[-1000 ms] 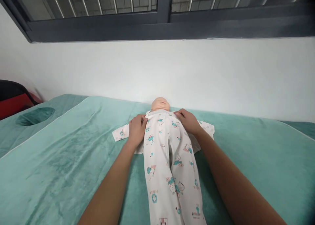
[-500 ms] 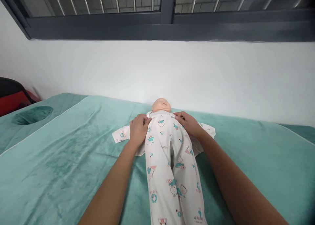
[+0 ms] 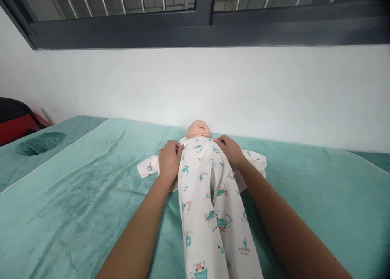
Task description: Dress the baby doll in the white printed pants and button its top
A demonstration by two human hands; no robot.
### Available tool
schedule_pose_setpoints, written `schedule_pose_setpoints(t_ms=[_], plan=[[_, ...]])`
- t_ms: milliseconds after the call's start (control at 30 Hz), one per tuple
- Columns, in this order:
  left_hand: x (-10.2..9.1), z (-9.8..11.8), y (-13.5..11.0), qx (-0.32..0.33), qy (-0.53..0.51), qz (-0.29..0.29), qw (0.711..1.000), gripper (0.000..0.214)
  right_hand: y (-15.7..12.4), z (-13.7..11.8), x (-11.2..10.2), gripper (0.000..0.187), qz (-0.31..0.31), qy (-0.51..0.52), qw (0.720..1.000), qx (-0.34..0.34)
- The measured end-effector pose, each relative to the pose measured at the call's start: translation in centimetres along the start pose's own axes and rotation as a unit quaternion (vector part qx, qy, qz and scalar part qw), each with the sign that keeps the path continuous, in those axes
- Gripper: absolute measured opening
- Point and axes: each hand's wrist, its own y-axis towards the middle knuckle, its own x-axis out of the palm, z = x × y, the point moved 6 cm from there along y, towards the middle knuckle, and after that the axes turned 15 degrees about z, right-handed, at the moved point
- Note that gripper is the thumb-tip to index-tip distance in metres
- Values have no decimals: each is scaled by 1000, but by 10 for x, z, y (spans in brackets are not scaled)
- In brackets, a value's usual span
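Note:
A baby doll (image 3: 198, 129) lies on its back, its head close to the wall. White printed baby trousers (image 3: 199, 214) are laid over its body, waist end towards the head and legs towards me. Beneath them a white printed baby shirt (image 3: 148, 166) shows, with sleeves spread to both sides. My left hand (image 3: 170, 159) is closed at the left edge of the trousers' waist, thumb against the fingers. On the opposite edge, below the doll's chin, my right hand (image 3: 229, 149) pinches the waist fabric. The doll's torso and legs are hidden.
A green plush cover (image 3: 91, 205) spreads over the bed, with an oval hole (image 3: 42, 143) at the left. Behind it rises a white wall (image 3: 195, 88) under a dark window frame (image 3: 122, 34). A red and black object (image 3: 18, 122) stands at the left edge.
The trousers' print has shifted slightly up towards the doll's head, and the right leg's lower end lies farther right. Both hands stay at the waist edges, barely moved.

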Motion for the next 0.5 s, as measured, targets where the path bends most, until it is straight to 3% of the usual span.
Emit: schedule_pose_setpoints(t_ms=[133,267,367,500], plan=[[-2,3,-1,17,-42,3,999,21,-7,-2,-3,34,-45,102,994,7],[2,1,0,26,-17,-7,1000,20,-10,-5,-1,30,-68,197,978,9],[5,-2,0,33,11,-9,999,24,-9,-2,3,28,-30,171,985,2],[5,2,-3,68,46,-17,996,30,-11,4,-2,20,90,114,989,-38]])
